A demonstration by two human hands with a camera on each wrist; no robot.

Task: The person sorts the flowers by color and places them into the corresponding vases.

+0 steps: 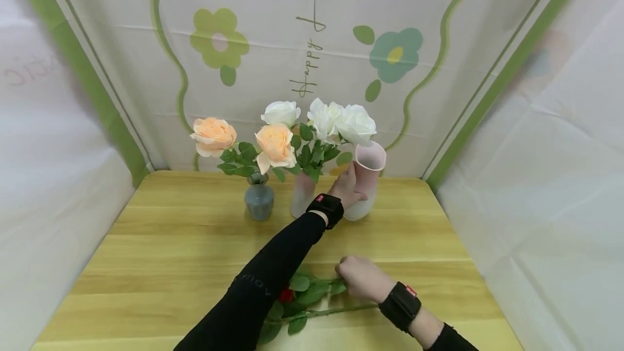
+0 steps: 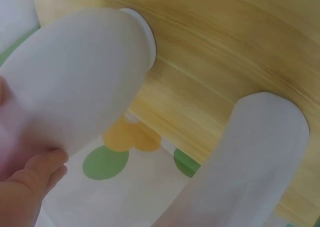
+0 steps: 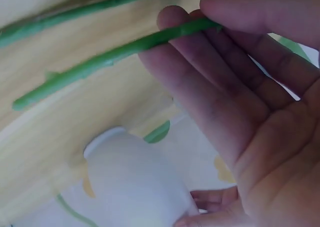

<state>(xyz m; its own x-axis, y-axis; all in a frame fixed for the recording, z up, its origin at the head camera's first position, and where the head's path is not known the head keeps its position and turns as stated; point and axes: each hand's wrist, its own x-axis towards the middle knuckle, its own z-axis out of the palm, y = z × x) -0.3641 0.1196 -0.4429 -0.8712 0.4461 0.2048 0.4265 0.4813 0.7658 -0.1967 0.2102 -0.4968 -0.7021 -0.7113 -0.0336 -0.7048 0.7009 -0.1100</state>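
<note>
My left hand [image 1: 347,188] grips the tall pink-and-white vase [image 1: 366,180], which stands near the table's back edge. In the left wrist view, the fingers [image 2: 47,169] lie against the vase's pink part. My right hand [image 1: 365,280] is nearer the front, pinching a green rose stem [image 3: 125,52] between thumb and fingers, as the right wrist view shows. Leaves [image 1: 312,292] and a bit of a red bloom [image 1: 286,295] show beside my left sleeve, which hides the rest. A second green stem [image 1: 336,311] lies on the table below that hand.
Left of the gripped vase stands another pink-and-white vase [image 1: 303,194] with white roses [image 1: 356,123]. A small blue-grey vase [image 1: 259,201] holds peach roses [image 1: 213,136]. The wooden table [image 1: 170,253] is enclosed by printed cloth [image 1: 273,10] at the back and sides.
</note>
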